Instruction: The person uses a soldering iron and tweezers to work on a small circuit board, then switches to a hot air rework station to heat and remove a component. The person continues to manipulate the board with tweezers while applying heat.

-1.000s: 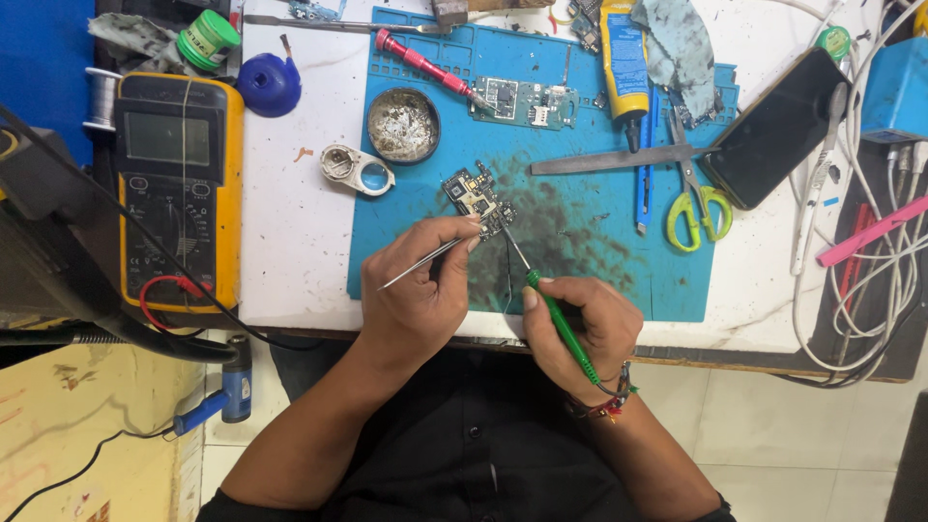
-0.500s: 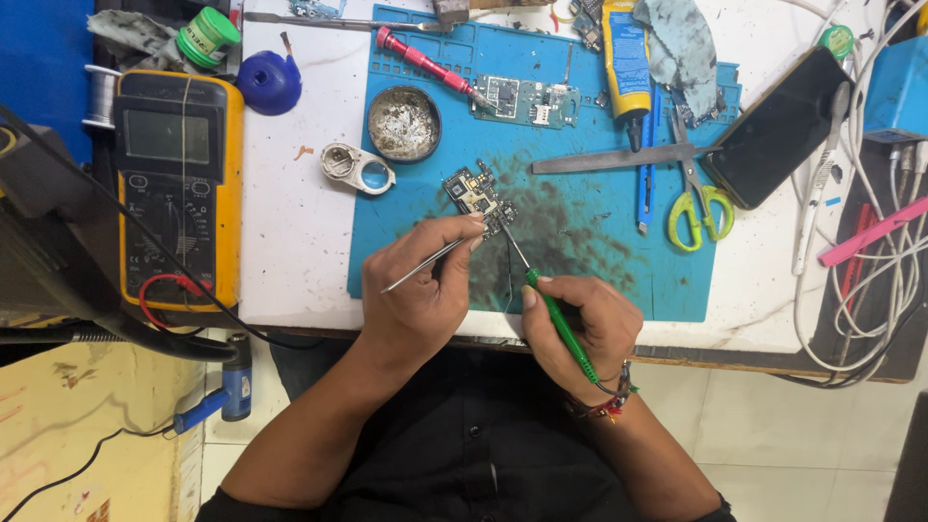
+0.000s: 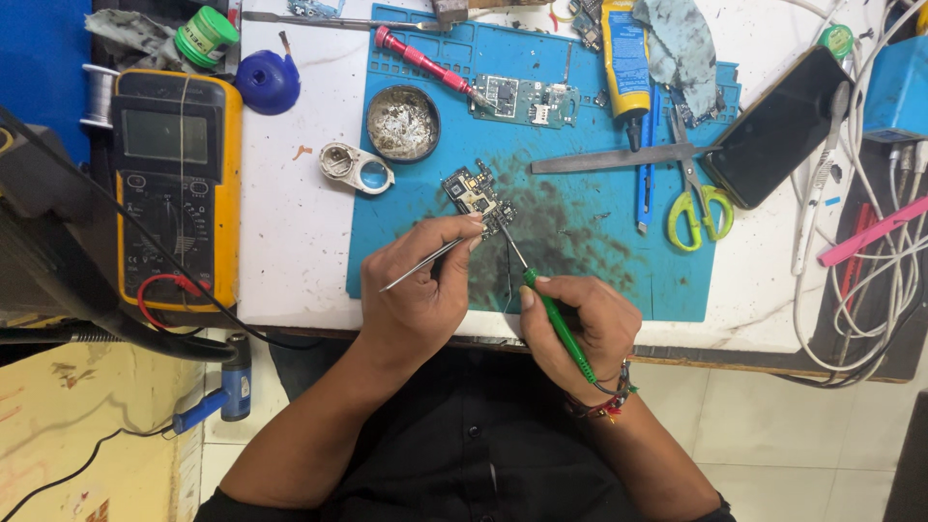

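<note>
A small dark circuit board [image 3: 478,197] lies on the blue work mat [image 3: 599,261]. My left hand [image 3: 420,290] grips metal tweezers [image 3: 425,263], their tips at the board's near edge. In my right hand [image 3: 580,324] is a green-handled soldering iron [image 3: 553,319], its thin tip slanting up-left to the same edge of the board. The two hands sit side by side at the table's front edge.
A yellow multimeter [image 3: 174,184] lies at the left with a solder spool [image 3: 97,95]. On the mat are a round tin [image 3: 403,122], a green circuit board [image 3: 527,100], a red screwdriver [image 3: 425,60], yellow-handled scissors [image 3: 696,193] and a black phone [image 3: 783,126]. White cables [image 3: 870,261] crowd the right.
</note>
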